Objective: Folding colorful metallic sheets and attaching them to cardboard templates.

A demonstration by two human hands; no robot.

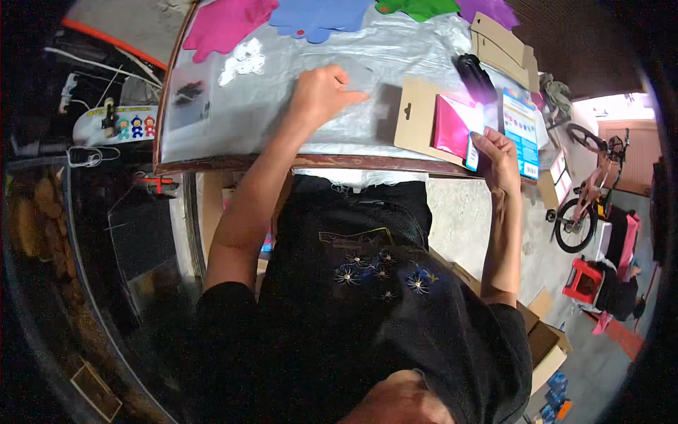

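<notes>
My left hand (pixel 319 99) is over the plastic-covered table, its fingers loosely curled and the thumb stretched apart, with nothing visible in it. To the right, my right hand (pixel 500 157) grips the lower right edge of a brown cardboard package (pixel 415 120) with a hang hole. A bright pink folded packet (pixel 452 124) lies against that cardboard, near my right thumb. Light glares off its upper corner. Beside my right hand is a blue and white printed card (pixel 521 131). Past the package sits a black object (pixel 474 74), its kind unclear.
Pink (pixel 229 25), blue (pixel 321 15), green (pixel 420 7) and purple cloth-like pieces line the far edge. White rings (pixel 244 62) lie in a heap near a clear bag (pixel 189 102). Another brown cardboard piece (pixel 503 49) rests far right. A bicycle (pixel 593 187) stands beyond.
</notes>
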